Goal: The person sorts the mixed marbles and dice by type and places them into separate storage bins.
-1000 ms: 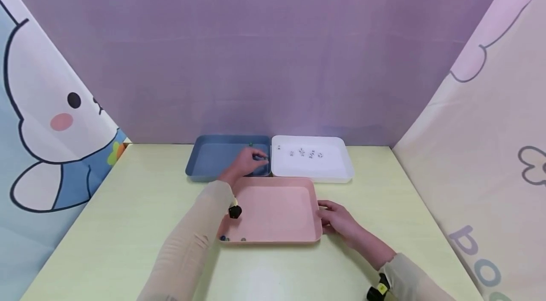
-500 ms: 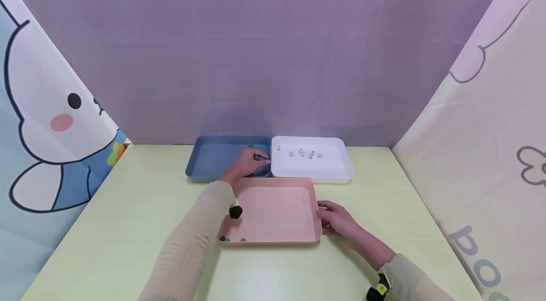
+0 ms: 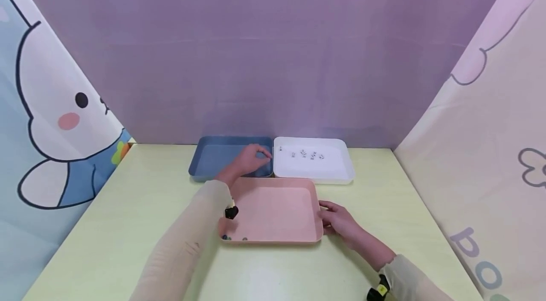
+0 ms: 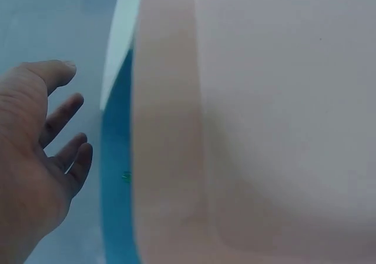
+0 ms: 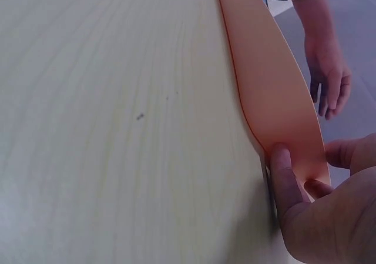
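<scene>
My left hand (image 3: 249, 160) is over the right part of the blue tray (image 3: 209, 159). In the left wrist view its fingers (image 4: 63, 118) are loosely bent, and no object shows between them and the thumb. A small green marble (image 4: 126, 177) is in the blue tray there. My right hand (image 3: 339, 219) holds the right edge of the pink tray (image 3: 277, 211); in the right wrist view, fingers (image 5: 283, 173) lie against its outer wall. Several small dark and greenish marbles (image 3: 226, 238) lie at the pink tray's near left corner, close to its front wall.
A white tray (image 3: 337, 168) stands right of the blue one, with several dice (image 3: 313, 155) in it. The pink tray sits in front of both on a pale wooden table (image 3: 106, 225). A purple cloth (image 3: 273, 54) hangs behind, and printed cloths flank the table.
My left hand shifts slightly back and up over the blue tray; a green marble seen earlier behind it is now out of sight in the head view. The right hand stays put.
</scene>
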Tool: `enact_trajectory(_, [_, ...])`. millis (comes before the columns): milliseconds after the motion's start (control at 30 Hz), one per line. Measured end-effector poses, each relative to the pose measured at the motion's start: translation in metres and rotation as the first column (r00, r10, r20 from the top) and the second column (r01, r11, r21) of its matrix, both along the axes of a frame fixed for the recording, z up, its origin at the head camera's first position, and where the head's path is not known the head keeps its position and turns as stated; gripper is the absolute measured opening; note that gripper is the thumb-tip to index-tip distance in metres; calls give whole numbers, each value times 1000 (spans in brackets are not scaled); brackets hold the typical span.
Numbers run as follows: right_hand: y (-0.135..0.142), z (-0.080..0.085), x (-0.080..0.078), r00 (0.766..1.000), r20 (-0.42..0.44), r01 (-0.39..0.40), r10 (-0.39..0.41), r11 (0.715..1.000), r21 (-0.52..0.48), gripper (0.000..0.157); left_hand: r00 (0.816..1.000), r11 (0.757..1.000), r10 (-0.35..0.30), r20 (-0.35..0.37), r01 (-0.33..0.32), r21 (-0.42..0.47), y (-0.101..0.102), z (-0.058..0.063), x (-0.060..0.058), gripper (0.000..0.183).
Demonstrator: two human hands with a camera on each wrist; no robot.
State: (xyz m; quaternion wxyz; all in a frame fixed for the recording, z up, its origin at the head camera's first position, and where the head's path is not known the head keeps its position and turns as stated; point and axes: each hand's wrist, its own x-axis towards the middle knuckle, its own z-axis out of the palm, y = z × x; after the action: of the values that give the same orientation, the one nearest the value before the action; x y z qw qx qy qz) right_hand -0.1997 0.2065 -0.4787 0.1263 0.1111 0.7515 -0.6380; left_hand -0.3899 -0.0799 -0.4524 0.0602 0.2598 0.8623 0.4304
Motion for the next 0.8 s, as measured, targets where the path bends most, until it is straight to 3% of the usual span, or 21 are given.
enact_trajectory(233, [0,1,1,1000,-8,-3,3,1000,-8,50,996,992,-79,-39,75,-102,-2,26,14,17])
enact_trajectory(433, [0,0,0,1000,-10,17,-17,1000,-16,50,968,956,-218,-121,187,-225,-1,52,26,14])
enact_trajectory(633, [1,-3,-2,1000,-17,8,-9,1000,-30,50,904,868,-381,-194,278,-411,-4,66,45,18])
enact_trajectory(800, [1,-3,-1,1000,-21,-3,2,1000,-25,50,849,755,-495,-187,313,-576,-4,80,76,19])
